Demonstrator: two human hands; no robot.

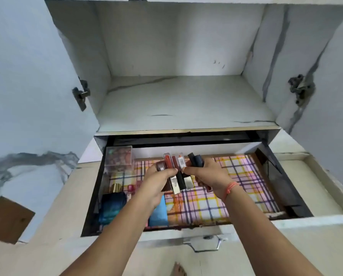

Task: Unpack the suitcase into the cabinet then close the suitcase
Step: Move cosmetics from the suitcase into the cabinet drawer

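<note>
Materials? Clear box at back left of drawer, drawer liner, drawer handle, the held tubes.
Clear box: transparent rigid plastic, probably acrylic; contents show through, edges glint.
Drawer liner: matte checked sheet, paper or cloth; cannot tell which.
Drawer handle: bright metal, chrome-like; mirror highlights.
Cosmetic tubes: glossy plastic, some with metallic silver ends; likely plated.

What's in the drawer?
A checked cloth lines the drawer. At left sit a clear box, a gold-capped bottle, a dark blue box and a light blue box. The left hand and right hand hold lipsticks above, hiding the middle.
</note>
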